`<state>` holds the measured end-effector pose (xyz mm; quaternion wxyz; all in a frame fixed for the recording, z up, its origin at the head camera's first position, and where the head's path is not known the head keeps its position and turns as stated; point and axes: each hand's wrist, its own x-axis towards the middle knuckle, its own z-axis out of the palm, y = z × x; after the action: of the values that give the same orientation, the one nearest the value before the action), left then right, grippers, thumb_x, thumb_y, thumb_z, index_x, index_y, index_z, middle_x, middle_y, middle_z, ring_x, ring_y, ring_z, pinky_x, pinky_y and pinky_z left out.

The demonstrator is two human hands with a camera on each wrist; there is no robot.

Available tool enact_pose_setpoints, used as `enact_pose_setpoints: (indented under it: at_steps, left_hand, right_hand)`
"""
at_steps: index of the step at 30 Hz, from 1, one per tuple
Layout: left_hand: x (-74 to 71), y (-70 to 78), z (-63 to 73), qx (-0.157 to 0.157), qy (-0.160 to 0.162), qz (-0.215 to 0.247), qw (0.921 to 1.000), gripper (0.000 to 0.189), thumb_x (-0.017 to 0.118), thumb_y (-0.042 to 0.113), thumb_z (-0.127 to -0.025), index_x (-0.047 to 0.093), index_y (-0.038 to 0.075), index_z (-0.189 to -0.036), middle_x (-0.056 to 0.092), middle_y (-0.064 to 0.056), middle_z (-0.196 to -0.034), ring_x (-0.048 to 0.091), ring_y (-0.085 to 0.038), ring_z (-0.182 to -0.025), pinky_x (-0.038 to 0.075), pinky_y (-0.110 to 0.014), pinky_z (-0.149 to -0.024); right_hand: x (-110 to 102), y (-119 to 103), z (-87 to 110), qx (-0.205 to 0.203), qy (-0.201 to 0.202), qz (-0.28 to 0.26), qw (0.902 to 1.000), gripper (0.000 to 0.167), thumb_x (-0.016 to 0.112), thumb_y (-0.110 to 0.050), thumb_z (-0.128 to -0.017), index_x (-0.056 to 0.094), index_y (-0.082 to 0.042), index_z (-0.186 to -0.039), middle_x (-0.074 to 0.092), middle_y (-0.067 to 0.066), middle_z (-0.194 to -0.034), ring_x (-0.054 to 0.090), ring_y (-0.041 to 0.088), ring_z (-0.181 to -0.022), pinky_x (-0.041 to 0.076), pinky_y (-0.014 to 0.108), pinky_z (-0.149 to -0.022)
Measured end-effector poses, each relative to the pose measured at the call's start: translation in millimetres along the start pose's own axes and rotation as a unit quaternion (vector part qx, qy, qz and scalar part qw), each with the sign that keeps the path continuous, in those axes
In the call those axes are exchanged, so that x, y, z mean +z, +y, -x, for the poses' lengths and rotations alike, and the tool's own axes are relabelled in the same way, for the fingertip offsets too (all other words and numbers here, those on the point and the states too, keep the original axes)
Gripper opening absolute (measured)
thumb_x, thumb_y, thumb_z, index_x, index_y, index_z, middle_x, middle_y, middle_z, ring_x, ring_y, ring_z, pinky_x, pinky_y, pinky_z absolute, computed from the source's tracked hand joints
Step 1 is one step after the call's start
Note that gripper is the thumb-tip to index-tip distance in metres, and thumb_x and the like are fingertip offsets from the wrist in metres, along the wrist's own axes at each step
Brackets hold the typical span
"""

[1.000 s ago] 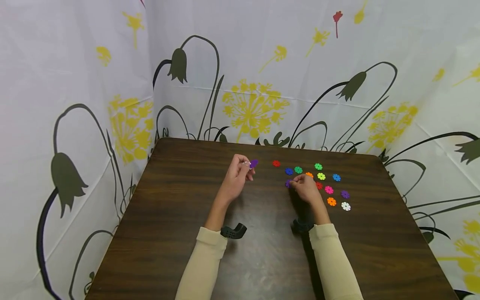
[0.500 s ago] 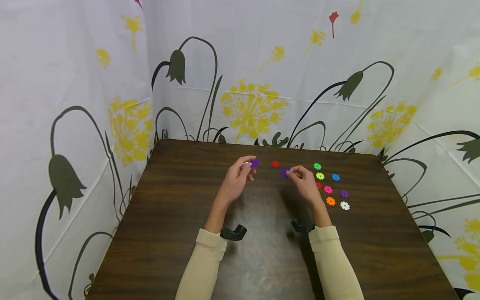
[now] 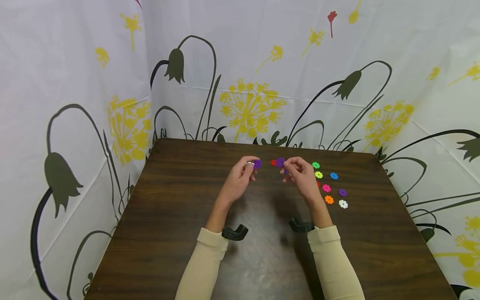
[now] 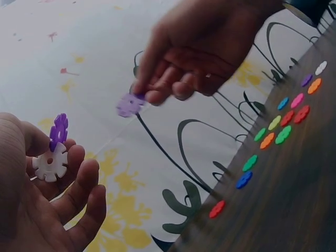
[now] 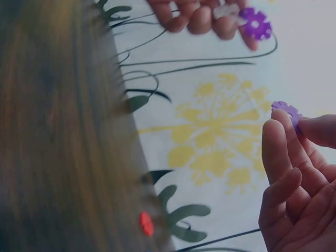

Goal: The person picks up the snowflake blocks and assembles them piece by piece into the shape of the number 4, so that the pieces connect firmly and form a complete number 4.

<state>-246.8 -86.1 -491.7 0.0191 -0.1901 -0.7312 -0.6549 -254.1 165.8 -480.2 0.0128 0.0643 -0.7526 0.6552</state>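
Observation:
My left hand (image 3: 237, 179) holds a white notched disc (image 4: 51, 164) between thumb and fingers. A purple notched disc (image 4: 59, 131) is slotted into that white one at an angle, its flower shape standing out past the fingertips. Facing it, my right hand (image 3: 301, 177) pinches a second purple notched disc (image 3: 280, 162) by its edge, between thumb and forefinger. Both hands are raised over the table, a short gap apart. In the right wrist view, the joined purple disc (image 5: 255, 24) shows face on at the top.
Several loose notched discs lie on the brown table (image 3: 168, 200), mostly right of my right hand, among them a pink disc (image 3: 326, 188), a white disc (image 3: 343, 204) and a green disc (image 3: 316, 165). A red disc (image 4: 217, 209) lies farther left. A patterned cloth (image 3: 247, 50) hangs behind.
My right hand has lifted the second purple disc off the table and moved it up and left towards the left hand. The left hand has stayed nearly in place, its pair turning slightly.

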Motion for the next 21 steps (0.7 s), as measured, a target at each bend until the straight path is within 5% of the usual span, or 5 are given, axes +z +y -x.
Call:
enact_pose_setpoints:
  at_steps: [7,18,21]
  left_hand:
    - [5.3,1.6,0.1,0.011,-0.025,0.011,0.9996,0.034,0.052,0.017,-0.114,0.056,0.005,-0.145,0.064,-0.021,-0.107,0.063,-0.027,-0.085,0.054,-0.026,-0.076]
    - [7.3,9.6,3.4,0.019,-0.031,-0.001,0.9993,0.035,0.062,0.019,-0.11,0.056,0.009,-0.143,0.064,-0.012,-0.101,0.055,-0.018,-0.077,0.046,-0.026,-0.066]
    - [6.6,11.5,4.8,0.014,-0.028,-0.002,0.9995,0.034,0.061,0.02,-0.11,0.055,0.01,-0.142,0.061,-0.01,-0.099,0.053,-0.018,-0.076,0.045,-0.026,-0.065]
  right_hand:
    - [6.1,-19.4,5.5,-0.027,-0.009,-0.022,0.9994,0.031,0.067,-0.033,-0.108,0.064,-0.004,-0.115,0.077,0.002,-0.087,0.074,0.023,-0.065,0.06,0.024,-0.065]
    - [21.4,-30.7,11.4,-0.089,-0.025,-0.043,0.9948,0.019,0.067,-0.021,-0.108,0.067,-0.002,-0.112,0.081,0.003,-0.089,0.076,0.028,-0.066,0.056,0.023,-0.063]
    - [23.9,-28.7,12.2,-0.099,-0.038,-0.04,0.9935,0.019,0.068,-0.019,-0.108,0.067,-0.001,-0.112,0.081,0.014,-0.092,0.076,0.024,-0.066,0.057,0.024,-0.063]
